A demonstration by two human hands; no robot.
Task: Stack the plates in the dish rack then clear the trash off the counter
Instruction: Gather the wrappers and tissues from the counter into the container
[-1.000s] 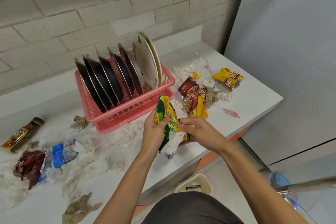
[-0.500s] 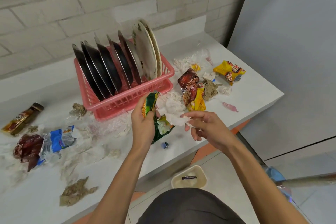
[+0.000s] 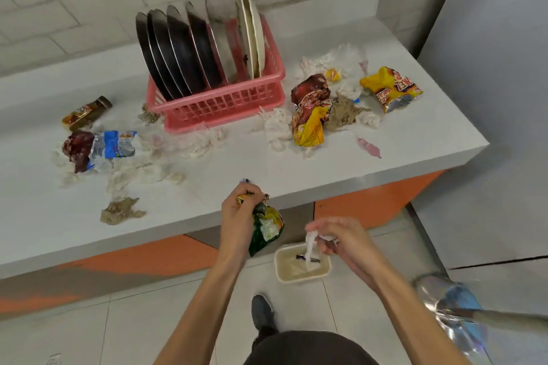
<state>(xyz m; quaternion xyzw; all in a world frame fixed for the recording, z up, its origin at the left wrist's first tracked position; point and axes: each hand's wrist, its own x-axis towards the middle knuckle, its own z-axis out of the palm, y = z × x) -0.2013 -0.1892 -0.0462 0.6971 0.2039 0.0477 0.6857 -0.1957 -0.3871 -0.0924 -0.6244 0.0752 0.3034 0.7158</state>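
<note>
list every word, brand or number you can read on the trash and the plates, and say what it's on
"EZ": red letters, seemingly a fragment, on the crumpled yellow foil snack bag at the right end of the counter.
Too blurred to read: print on the blue-labelled crushed clear plastic bottle; brown-and-gold wrapper; red-and-yellow wrapper; green-and-yellow bag in the left hand.
</note>
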